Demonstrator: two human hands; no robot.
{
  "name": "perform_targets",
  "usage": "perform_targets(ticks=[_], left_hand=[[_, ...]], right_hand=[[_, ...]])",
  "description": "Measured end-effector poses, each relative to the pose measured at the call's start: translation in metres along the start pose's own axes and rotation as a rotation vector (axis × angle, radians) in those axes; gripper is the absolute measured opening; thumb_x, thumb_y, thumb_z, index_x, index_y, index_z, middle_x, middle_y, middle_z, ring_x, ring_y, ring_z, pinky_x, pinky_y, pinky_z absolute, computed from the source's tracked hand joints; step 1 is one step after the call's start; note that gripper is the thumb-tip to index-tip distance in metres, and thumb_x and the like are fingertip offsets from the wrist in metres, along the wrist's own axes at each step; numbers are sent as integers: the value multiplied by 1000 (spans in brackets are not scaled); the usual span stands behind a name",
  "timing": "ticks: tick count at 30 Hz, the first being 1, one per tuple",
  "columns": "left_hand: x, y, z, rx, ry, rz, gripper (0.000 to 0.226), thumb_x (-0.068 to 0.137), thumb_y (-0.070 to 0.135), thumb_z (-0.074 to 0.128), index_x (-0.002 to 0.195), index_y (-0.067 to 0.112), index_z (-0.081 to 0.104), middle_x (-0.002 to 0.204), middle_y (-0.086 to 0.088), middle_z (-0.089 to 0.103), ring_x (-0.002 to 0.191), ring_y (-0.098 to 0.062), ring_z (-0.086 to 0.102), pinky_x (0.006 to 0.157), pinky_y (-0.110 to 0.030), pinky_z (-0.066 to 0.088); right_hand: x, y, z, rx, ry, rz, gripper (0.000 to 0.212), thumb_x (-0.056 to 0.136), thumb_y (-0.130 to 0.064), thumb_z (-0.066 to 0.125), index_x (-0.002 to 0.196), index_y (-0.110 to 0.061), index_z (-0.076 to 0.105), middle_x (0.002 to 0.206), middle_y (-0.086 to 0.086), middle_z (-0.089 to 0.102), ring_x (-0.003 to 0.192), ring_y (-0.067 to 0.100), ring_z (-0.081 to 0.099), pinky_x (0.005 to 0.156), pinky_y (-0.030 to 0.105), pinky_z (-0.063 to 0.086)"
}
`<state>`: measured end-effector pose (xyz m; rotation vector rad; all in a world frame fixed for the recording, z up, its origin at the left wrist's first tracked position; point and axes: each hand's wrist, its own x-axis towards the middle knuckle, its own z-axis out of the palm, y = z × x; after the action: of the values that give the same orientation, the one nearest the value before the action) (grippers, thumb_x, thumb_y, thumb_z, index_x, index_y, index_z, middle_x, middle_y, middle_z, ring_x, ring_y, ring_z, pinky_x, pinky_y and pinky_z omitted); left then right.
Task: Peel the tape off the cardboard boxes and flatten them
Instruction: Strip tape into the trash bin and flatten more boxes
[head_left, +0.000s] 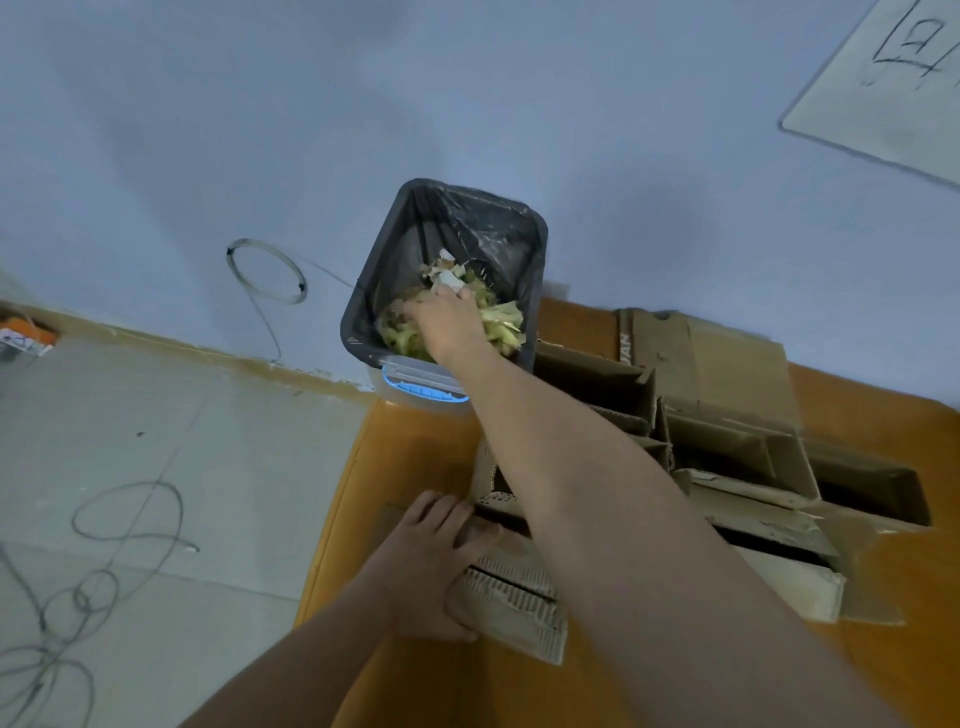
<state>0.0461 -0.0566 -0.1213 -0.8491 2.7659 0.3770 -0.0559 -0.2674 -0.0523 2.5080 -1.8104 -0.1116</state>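
Observation:
A small cardboard box (511, 597) with torn, corrugated edges lies at the near edge of the orange table (395, 457). My left hand (436, 561) grips its left end, fingers over the top and thumb below. My right hand (447, 317) reaches across the box and down into the grey bin (363, 301), just above the rubbish. Its fingertips are among the scraps, so I cannot tell whether they hold anything. No tape is plainly visible.
More open cardboard boxes (737, 447) crowd the table's right side, some with flaps up. The bin has a black liner and holds food scraps (498, 322). Loose wire (124, 519) lies coiled on the floor at left. A pale wall (467, 104) stands behind.

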Motion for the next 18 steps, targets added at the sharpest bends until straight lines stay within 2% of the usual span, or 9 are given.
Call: perform_targets(ticks=[6, 8, 10, 11, 12, 14, 16, 18], left_hand=[[-1, 0, 0, -15, 9, -25, 108, 68, 86, 41, 151, 24, 14, 153, -13, 23, 142, -32, 15, 109, -43, -22], [-2, 0, -1, -4, 47, -13, 108, 64, 87, 43, 148, 22, 27, 147, -15, 36, 138, -34, 30, 113, -47, -8], [-3, -1, -3, 6, 55, -13, 106, 56, 90, 46, 136, 21, 48, 130, -12, 56, 122, -31, 53, 110, -49, 17], [-3, -1, -5, -2, 68, -6, 105, 53, 91, 45, 132, 21, 53, 124, -10, 61, 116, -29, 58, 107, -48, 25], [-4, 0, -5, -3, 67, 0, 106, 54, 91, 44, 133, 21, 52, 125, -10, 60, 116, -28, 57, 108, -47, 25], [-4, 1, -3, -5, 51, -12, 109, 57, 90, 39, 143, 22, 42, 135, -11, 52, 127, -30, 48, 112, -47, 11], [-5, 2, -3, 15, 41, -36, 112, 60, 89, 36, 150, 22, 29, 145, -11, 40, 135, -31, 34, 113, -44, -4], [-5, 2, -4, 31, 39, -36, 113, 62, 88, 39, 152, 23, 21, 149, -10, 33, 139, -30, 26, 113, -41, -10]], right_hand=[[3, 0, 3, -177, -172, -14, 27, 90, -7, 50, 109, -20, 63, 118, -1, 60, 126, 20, 36, 103, 43, 25], [3, -1, -1, -216, -266, -13, 27, 92, -10, 47, 114, -18, 62, 124, 0, 57, 132, 21, 30, 109, 46, 19], [3, -2, -11, -235, -371, -31, 28, 97, -17, 40, 114, -19, 62, 129, 2, 54, 137, 24, 24, 111, 51, 12], [2, -2, -16, -230, -411, -42, 31, 100, -24, 35, 116, -19, 61, 132, 3, 52, 138, 26, 23, 111, 53, 11], [1, -1, -21, -212, -434, -54, 37, 102, -32, 31, 119, -18, 60, 135, 5, 51, 138, 27, 25, 111, 53, 12], [-6, 0, -30, -140, -439, -81, 45, 104, -39, 25, 133, -19, 52, 141, 9, 48, 137, 29, 30, 110, 50, 17], [-17, 3, -36, -53, -364, -105, 41, 103, -31, 29, 140, -20, 43, 139, 10, 50, 133, 30, 37, 109, 47, 23], [-29, 4, -43, 15, -243, -106, 34, 100, -18, 35, 131, -16, 49, 125, 10, 59, 121, 29, 48, 104, 42, 32]])
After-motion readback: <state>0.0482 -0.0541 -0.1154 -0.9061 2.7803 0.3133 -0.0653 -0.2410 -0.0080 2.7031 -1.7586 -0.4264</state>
